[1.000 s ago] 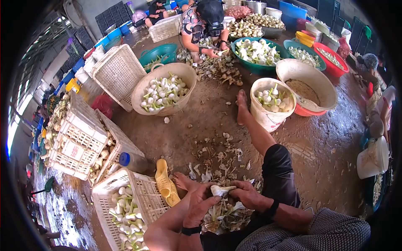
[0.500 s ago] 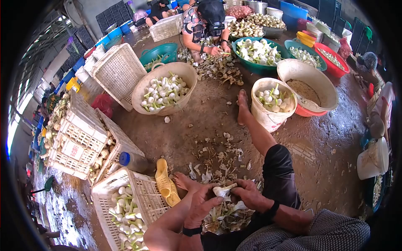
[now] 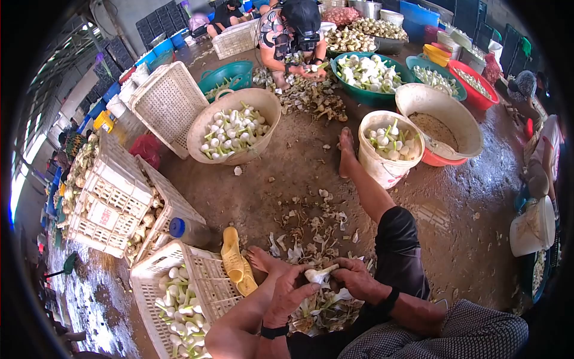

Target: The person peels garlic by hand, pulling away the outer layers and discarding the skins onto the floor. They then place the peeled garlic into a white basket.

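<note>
Both hands close on one white bulb [image 3: 317,274], low in the scene just in front of the person's folded leg. On the bulb's left, the left hand [image 3: 287,293] cups it from below with curled fingers; on its right, the right hand [image 3: 353,278] pinches its pale, pointed end. Both wrists wear dark bands.

At the far left, white lattice crates [image 3: 110,197] lie tipped against each other, with knobby brown-skinned bulbs showing between them. Nearer, a white plastic crate [image 3: 206,278] with a mesh wall holds smooth peeled bulbs with short green stems. A clear bottle [image 3: 186,231] with a blue cap lies beside it, and a yellow rubber sandal [image 3: 234,260] rests on the crate's right rim. Farther off, a round tan basket [image 3: 260,105] holds more white bulbs. Papery, curled peelings [image 3: 320,311] are heaped under the hands and scattered over the rough brown floor [image 3: 281,173]. To the right, the person's bare foot touches a white bucket [image 3: 378,170] of bulbs, just beside a wide beige basin [image 3: 463,119].
</note>
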### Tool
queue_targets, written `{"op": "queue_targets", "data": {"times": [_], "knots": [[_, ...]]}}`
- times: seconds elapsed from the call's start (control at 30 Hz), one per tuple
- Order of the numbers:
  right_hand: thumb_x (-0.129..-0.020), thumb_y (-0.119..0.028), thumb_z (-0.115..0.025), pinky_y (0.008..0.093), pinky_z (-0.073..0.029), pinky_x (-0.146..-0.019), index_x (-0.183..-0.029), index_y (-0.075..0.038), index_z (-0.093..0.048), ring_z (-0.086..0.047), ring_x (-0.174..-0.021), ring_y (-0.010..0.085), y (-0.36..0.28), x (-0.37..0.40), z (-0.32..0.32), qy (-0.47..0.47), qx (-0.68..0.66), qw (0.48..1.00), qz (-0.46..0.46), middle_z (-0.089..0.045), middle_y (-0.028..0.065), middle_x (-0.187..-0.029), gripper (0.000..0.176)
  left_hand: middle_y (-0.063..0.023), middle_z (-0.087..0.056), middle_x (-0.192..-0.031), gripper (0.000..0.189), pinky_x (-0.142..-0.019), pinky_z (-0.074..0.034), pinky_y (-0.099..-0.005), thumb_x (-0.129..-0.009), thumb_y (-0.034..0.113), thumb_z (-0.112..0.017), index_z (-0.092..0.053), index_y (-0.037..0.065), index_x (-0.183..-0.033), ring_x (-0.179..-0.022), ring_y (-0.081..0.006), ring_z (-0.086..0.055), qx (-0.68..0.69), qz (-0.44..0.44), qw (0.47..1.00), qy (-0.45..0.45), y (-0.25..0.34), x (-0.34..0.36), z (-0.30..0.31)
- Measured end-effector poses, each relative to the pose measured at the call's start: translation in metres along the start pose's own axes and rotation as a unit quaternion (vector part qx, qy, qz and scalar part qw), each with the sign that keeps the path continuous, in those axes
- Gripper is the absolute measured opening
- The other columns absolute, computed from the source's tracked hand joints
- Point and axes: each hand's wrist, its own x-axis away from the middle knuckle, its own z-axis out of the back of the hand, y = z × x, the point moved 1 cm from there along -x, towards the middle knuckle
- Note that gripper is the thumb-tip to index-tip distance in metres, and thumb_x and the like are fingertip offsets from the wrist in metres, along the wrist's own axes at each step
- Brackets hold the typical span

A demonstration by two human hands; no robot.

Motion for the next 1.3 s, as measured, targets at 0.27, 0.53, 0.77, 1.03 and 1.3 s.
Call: {"op": "queue_targets", "data": {"times": [0.27,0.53,0.77,1.03,1.3], "knots": [[-0.091,-0.007,-0.051,0.0259,-0.048,-0.059,-0.107,0.003,-0.061,-0.058,-0.062,0.0109,-0.002,0.001,-0.002,0.028,0.053,0.997,-0.041,-0.063,0.0055,-0.075,0.022,-0.0076,-0.063,-0.109,0.055,-0.089,-0.047,-0.0274,-0.082,0.017,-0.076,-0.054,-0.003,-0.127,-0.102,-0.0135,-0.058,-0.047,0.000,0.999,0.005,-0.008,-0.002,0.001],[-0.091,-0.008,-0.051,0.0272,-0.048,-0.057,-0.105,0.005,-0.061,-0.058,-0.060,0.0121,0.002,0.001,-0.004,0.044,0.047,0.997,-0.040,-0.062,0.0064,-0.072,0.022,-0.0121,-0.064,-0.108,0.056,-0.089,-0.048,-0.0297,-0.081,0.021,-0.075,-0.054,-0.005,-0.127,-0.101,-0.0163,-0.059,-0.113,-0.028,0.993,0.008,-0.018,-0.004,0.006],[-0.090,-0.010,-0.053,0.0275,-0.047,-0.056,-0.102,0.007,-0.060,-0.058,-0.060,0.0122,0.011,-0.001,0.001,0.052,0.056,0.996,-0.045,-0.062,0.0070,-0.072,0.022,-0.0132,-0.065,-0.108,0.058,-0.089,-0.049,-0.0305,-0.081,0.022,-0.075,-0.053,-0.005,-0.128,-0.101,-0.0175,-0.060,-0.139,-0.015,0.990,0.000,-0.011,-0.003,0.004],[-0.089,-0.011,-0.053,0.0277,-0.047,-0.055,-0.103,0.008,-0.060,-0.057,-0.059,0.0124,0.009,0.000,0.000,0.045,0.067,0.996,-0.037,-0.062,0.0072,-0.071,0.025,-0.0147,-0.065,-0.109,0.058,-0.090,-0.048,-0.0315,-0.081,0.023,-0.075,-0.054,-0.004,-0.128,-0.102,-0.0194,-0.060,-0.155,-0.024,0.988,0.006,-0.018,-0.004,0.006],[-0.090,-0.010,-0.053,0.0278,-0.047,-0.056,-0.103,0.008,-0.061,-0.057,-0.060,0.0122,0.003,0.002,-0.002,0.042,0.069,0.996,-0.044,-0.062,0.0070,-0.070,0.023,-0.0111,-0.066,-0.099,0.054,-0.081,-0.050,-0.0285,-0.084,0.021,-0.073,-0.054,-0.003,-0.128,-0.092,-0.0148,-0.062,-0.186,-0.032,0.982,0.007,-0.009,-0.004,0.003]]}}
